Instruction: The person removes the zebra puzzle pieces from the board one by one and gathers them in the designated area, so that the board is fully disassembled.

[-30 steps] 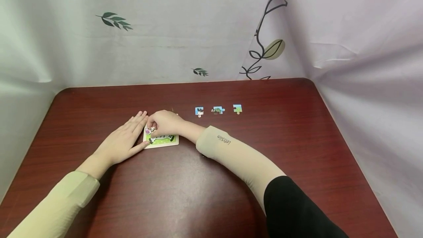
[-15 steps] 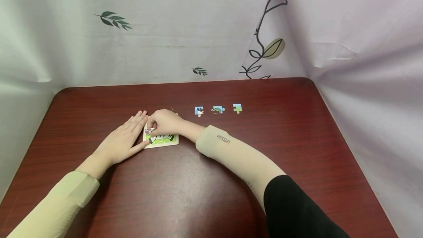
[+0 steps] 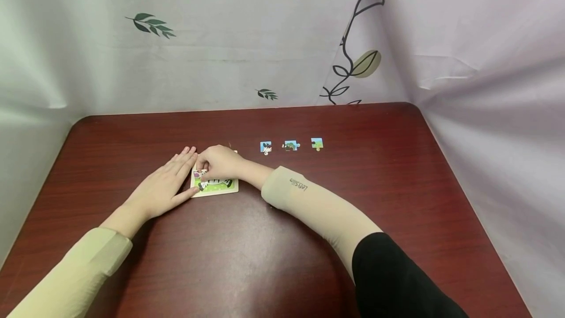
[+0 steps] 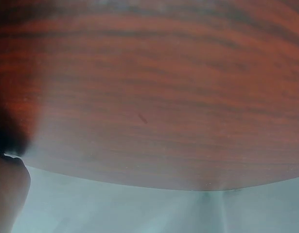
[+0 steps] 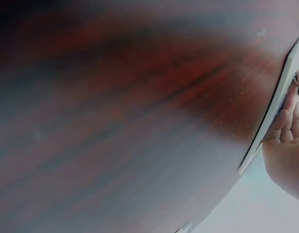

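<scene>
A small jigsaw board (image 3: pixel 216 192) with a green ground and a black-and-white animal picture lies on the table, left of centre in the head view. My left hand (image 3: pixel 156 190) rests with straight fingers along the board's left side, its thumb at the lower left corner. Over the upper part of the board is my right hand (image 3: pixel 220 162), fingers curled, thumb and fingertips pinching a puzzle piece (image 3: pixel 197 174) with purple and white on it at the left side. That hand hides much of the picture. The right wrist view shows the board's pale edge (image 5: pixel 271 116) beside the curled fingers.
Beyond the right hand, three loose puzzle pieces lie in a row: a blue-and-white one (image 3: pixel 266 147), a blue-green one (image 3: pixel 291 145) and a blue-and-green one (image 3: pixel 317 144). The red-brown table (image 3: pixel 282 259) is bordered by a pale leaf-patterned curtain (image 3: pixel 220 53).
Both hands stay in nearly the same place, with the right fingertips at the board's left side throughout. The whole head view has shifted very slightly; the loose pieces have not moved on the table.
</scene>
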Demonstrator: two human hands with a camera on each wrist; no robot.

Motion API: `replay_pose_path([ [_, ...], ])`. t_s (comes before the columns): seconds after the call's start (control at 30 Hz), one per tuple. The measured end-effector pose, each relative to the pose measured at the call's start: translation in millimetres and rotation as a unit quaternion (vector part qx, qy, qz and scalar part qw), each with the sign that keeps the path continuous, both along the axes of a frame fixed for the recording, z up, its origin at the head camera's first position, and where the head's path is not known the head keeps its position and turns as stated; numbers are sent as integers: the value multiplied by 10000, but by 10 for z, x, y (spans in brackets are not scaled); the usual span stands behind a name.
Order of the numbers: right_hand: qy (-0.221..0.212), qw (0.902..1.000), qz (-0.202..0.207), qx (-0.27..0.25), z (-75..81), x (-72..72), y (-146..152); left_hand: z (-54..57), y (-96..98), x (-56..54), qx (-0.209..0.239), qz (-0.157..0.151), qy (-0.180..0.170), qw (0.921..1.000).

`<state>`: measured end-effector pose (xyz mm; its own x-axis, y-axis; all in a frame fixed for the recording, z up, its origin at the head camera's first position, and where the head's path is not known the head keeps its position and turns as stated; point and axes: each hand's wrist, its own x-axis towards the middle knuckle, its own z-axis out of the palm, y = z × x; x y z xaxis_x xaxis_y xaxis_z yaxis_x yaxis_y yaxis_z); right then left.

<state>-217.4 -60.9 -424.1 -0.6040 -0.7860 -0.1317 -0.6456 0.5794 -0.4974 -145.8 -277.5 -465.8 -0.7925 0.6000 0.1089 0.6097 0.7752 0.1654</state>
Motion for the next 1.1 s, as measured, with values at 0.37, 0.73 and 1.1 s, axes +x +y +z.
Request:
replay_pose_path([
  [0.37, -160, 9996, 43, -225, 19, 16, 11, 5, 7, 7, 20, -5, 34, 10000],
  [0.73, 444, 9968, 259, 618, 53, 31, -80, 19, 5, 27, -17, -18, 77, 10000],
  [1.1, 381, 9970, 483, 469, 74, 12, -101, 36, 11, 34, -13, 7, 65, 10000],
])
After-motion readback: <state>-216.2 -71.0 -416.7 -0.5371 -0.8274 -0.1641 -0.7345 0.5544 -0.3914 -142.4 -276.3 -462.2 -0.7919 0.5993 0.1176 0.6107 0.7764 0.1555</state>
